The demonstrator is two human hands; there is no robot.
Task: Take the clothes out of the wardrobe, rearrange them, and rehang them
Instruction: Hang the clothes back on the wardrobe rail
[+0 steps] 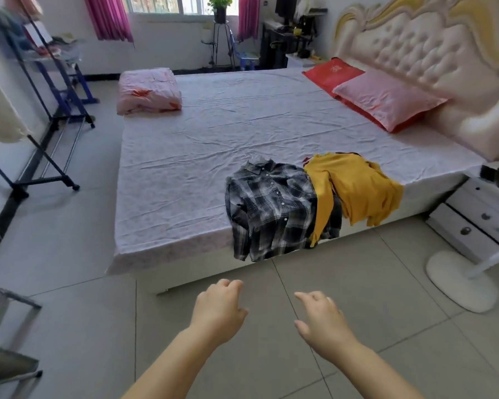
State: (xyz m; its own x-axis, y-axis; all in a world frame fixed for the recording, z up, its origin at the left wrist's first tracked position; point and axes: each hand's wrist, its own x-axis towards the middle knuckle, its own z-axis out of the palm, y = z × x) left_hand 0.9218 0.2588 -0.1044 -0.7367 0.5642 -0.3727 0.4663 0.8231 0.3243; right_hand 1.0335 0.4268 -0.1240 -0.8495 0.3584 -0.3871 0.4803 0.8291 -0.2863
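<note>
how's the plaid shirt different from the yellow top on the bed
The plaid shirt is black-and-white checked with a collar and a buttoned front; the yellow top is one plain colour with no buttons showing. The plaid shirt lies on the left, the yellow top on the right, with one yellow sleeve draped over the plaid shirt. Both lie on the bed and hang over its near edge.

Before you, the plaid shirt (271,208) is thin woven cloth, matt and creased. The yellow top (357,188) is softer-looking matt cloth. The bed sheet (199,156) is thin, wrinkled fabric. The headboard (432,44) is padded, button-tufted and satiny. The floor tiles (357,283) are smooth with a dull sheen, and the clothes rack (45,180) is dark metal tubing.
</note>
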